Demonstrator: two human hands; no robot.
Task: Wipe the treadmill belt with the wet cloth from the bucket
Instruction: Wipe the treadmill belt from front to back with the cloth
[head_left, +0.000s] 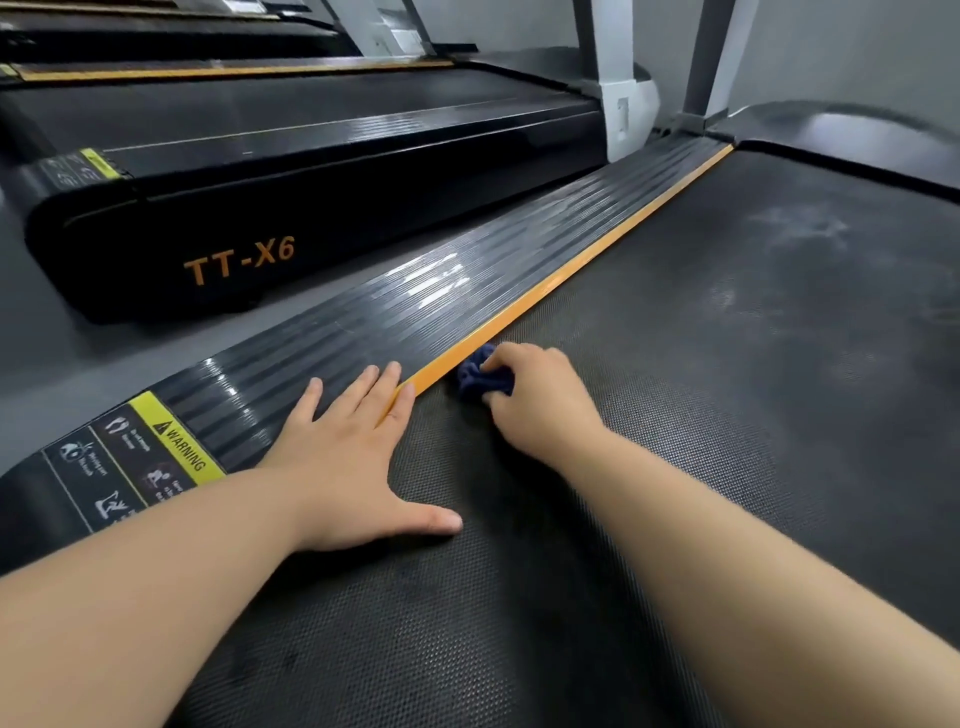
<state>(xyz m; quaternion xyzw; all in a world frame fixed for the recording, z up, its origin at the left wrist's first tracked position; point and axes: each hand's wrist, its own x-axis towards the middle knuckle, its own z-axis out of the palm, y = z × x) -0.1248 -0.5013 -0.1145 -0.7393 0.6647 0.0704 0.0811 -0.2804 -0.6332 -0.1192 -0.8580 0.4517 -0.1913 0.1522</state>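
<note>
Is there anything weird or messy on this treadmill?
Yes: pale, dusty smudges mark the belt far ahead on the right, standing out against the dark surface. The right hand holds the blue cloth at the belt's left edge, well short of them. Nothing looks broken or crooked.

A neighbouring black treadmill (311, 171) stands on grey floor (36, 322) before a pale wall (841, 52).

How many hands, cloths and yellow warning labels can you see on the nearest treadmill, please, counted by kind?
Hands: 2, the left hand and the right hand
Cloths: 1, the blue cloth
Yellow warning labels: 1, the warning label
Total: 4
</note>
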